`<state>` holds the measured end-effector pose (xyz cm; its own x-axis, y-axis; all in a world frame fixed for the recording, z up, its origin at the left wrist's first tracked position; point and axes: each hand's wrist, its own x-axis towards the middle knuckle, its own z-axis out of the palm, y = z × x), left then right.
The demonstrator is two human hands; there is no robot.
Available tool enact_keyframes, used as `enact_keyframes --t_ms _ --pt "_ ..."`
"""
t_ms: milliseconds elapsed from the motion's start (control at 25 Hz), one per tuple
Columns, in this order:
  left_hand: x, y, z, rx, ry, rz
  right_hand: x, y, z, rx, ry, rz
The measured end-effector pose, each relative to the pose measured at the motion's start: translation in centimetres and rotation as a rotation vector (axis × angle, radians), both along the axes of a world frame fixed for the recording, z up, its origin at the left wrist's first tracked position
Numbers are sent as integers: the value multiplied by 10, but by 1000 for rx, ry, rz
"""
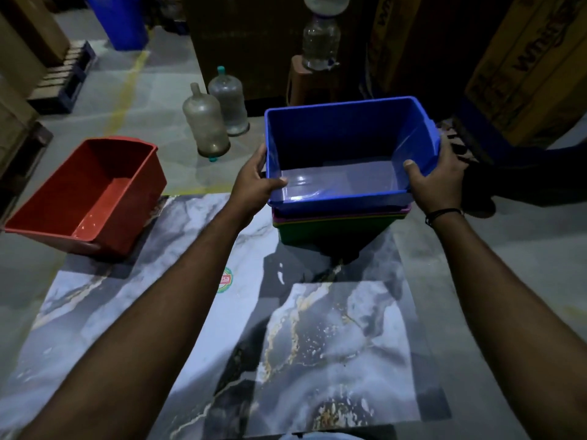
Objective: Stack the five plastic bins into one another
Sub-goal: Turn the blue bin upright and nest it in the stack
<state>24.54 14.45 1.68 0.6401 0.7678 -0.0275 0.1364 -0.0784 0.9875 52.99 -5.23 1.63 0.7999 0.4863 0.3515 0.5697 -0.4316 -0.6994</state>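
Two hands, left hand (254, 181) and right hand (435, 179), clasp the glossy rectangular blue bin (346, 154) by its sides, nested atop perhaps three stacked bins (336, 227) at the marbled desk's (222, 328) far edge; the red bin (92, 192) sits far left.

A marble-patterned tabletop (333, 338) is being lit dimly; a round sticker (225, 280) is being shown near its middle. Beyond its far edge, two large clear water jugs (206, 122) are being kept upright, side by side, on the grey floor (152, 100). Cardboard boxes (524, 68) are being stored at right, a pallet (63, 77) at far left.
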Motion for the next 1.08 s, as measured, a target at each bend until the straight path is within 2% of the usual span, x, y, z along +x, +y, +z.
enact_keyframes --t_ms 200,400,520,640,1080 --pt "15 0 -21 75 159 3 20 17 -41 -312 68 108" --pt "19 10 -34 286 605 -109 16 15 -72 -540 28 146" --pt "23 15 -46 395 742 -140 14 14 -75 -604 47 180" --pt "29 15 -57 437 782 -125 13 13 -81 -604 61 184" --pt "27 19 -76 339 765 -80 7 15 -96 -563 -39 120"
